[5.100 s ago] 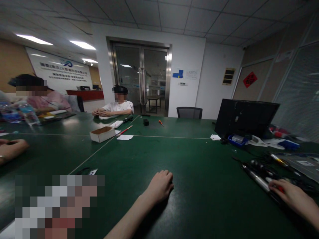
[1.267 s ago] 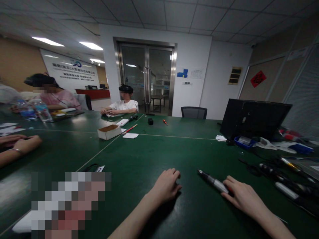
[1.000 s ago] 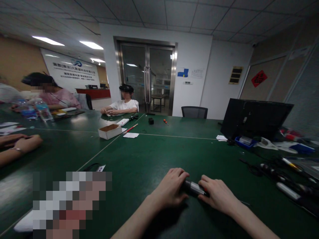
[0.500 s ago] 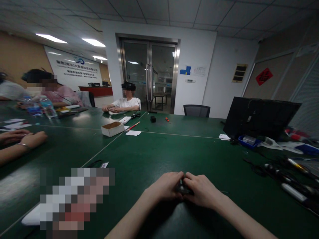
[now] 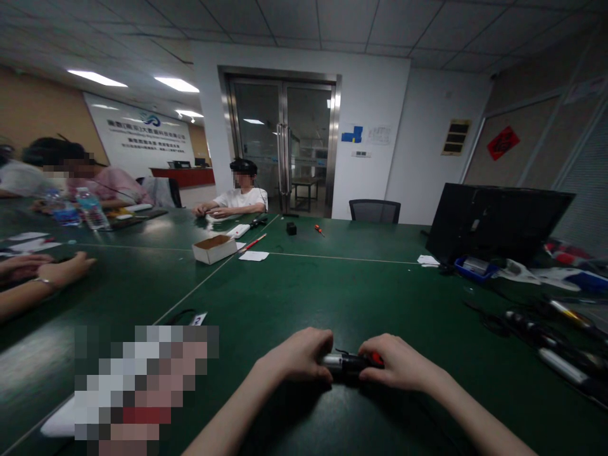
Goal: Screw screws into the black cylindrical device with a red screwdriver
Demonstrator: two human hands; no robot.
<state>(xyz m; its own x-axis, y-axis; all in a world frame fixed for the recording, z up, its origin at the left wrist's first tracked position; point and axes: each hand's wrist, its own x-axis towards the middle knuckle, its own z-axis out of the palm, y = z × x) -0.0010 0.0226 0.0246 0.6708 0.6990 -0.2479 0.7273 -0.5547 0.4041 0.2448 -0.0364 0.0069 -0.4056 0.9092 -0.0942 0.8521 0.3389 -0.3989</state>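
Between my hands, low over the green table [image 5: 304, 297], is a silver-and-black cylindrical tool [image 5: 350, 365] lying roughly level. My left hand [image 5: 300, 356] is closed around its silver end, fingers and thumb on opposite sides. At the black end, my right hand [image 5: 401, 362] is closed, with thumb below and fingers on top. A small red part [image 5: 377, 358] shows under the right fingers; whether it belongs to the tool I cannot tell. A short dark clip or wire sticks up at the tool's middle.
A white open box [image 5: 215, 250], an orange screwdriver [image 5: 320, 230] and a small black block [image 5: 291, 228] stand farther off. At right are a monitor [image 5: 498, 221], a blue tray [image 5: 475, 267] and several cylindrical tools [image 5: 536, 339]. Another person's hands [image 5: 61, 269] are at left.
My hands have moved apart, uncovering the silver-and-black tool between them. The red part now shows at my right fingers. A thin shaft seen right of that hand is no longer visible.
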